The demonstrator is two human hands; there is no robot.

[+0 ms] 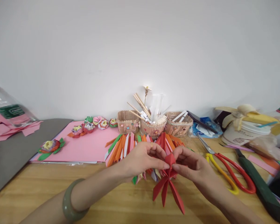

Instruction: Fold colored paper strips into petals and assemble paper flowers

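Both hands pinch a red folded-paper flower [170, 183] in front of me, its pointed petals fanning downward. My left hand [142, 160] grips it from the left with thumb and fingers; a ring and a green bangle [69, 200] are on that arm. From the right, my right hand [192, 163] pinches the upper petals between thumb and fingers. Just behind the hands lies a row of folded paper strips [119, 151] in orange, green, white, pink and red, partly covered by my hands.
Three woven baskets [128, 126] stand along the wall, one with sticks and tubes. Finished paper flowers [50, 146] rest on and beside pink sheets [84, 149] at left. Scissors [233, 174], a dark green-handled tool [259, 186] and a banana peel [244, 113] on a lidded tub [245, 130] lie right.
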